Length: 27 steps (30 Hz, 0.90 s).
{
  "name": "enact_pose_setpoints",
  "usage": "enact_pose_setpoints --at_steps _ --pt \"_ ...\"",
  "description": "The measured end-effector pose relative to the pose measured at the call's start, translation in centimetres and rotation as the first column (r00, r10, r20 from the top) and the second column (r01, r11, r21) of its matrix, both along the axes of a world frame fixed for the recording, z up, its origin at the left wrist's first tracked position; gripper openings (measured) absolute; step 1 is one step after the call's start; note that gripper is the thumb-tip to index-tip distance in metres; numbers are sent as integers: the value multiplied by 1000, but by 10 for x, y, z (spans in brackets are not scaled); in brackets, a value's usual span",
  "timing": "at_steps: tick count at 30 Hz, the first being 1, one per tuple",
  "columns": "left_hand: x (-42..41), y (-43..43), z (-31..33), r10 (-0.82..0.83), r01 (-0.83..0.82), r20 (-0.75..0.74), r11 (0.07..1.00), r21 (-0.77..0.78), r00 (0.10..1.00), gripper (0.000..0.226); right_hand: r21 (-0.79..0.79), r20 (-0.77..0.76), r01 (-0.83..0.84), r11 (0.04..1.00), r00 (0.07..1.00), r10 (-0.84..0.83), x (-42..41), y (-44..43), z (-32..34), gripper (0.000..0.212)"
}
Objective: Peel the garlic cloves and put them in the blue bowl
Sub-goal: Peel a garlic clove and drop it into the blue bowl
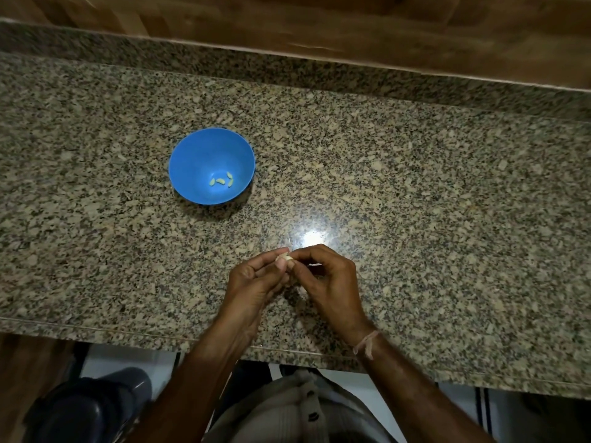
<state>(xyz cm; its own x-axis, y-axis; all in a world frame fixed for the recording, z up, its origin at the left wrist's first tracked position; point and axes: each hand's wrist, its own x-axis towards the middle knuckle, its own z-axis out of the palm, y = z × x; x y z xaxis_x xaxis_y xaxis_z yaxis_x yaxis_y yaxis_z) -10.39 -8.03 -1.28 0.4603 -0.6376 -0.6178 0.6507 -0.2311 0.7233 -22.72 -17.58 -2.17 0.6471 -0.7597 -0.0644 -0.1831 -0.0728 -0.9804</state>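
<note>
A blue bowl [198, 155] stands on the granite counter, left of centre, with several pale peeled cloves [220, 181] lying at its bottom. Nearer the front edge, my left hand [256, 279] and my right hand [326, 279] meet above the counter. Between their fingertips sits a small whitish garlic clove [284, 258]; my left thumb and fingers pinch it, and my right thumb and forefinger pinch it from the other side. A thin pale scrap [315, 264] shows by my right fingers; I cannot tell if it is peel.
The speckled granite counter [447, 219] runs the width of the view, with a raised back ledge [287, 75] and wood panelling behind. A bright light reflection [311, 238] lies just beyond my hands. Below the front edge [96, 329] are my clothing and a dark object.
</note>
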Motion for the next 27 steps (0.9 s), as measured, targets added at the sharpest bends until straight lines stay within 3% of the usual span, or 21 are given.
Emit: enact_pose_setpoints --at_steps 4,8,11,13,18,20,24,27 --pt "7 -3 -8 -71 44 243 992 115 968 28 194 -4 1 981 1000 0 -3 -2 -12 7" --pt "14 -14 -21 -154 49 470 973 227 869 28 331 -74 75 941 996 -54 -11 -2 -27 7" --pt "22 -17 -34 -310 55 756 938 342 577 26 235 -186 101 967 981 -57 -18 -4 -42 7" --pt "26 -17 -44 -355 85 848 932 351 393 22 188 -223 93 978 973 -50 -18 -3 -46 8" --pt "16 -6 -47 -476 66 864 879 472 164 48 129 -242 69 989 970 -36 -21 0 -43 7" --pt "2 8 -44 -471 3 872 880 474 134 45 80 -281 45 996 960 -21 -32 0 -45 7" --pt "-20 35 -57 -457 33 853 885 464 251 30 10 -371 -9 1000 928 12 -47 4 -49 11" --pt "-24 40 -65 -524 107 830 852 513 192 25 -30 -434 -66 997 900 46 -46 5 -47 13"
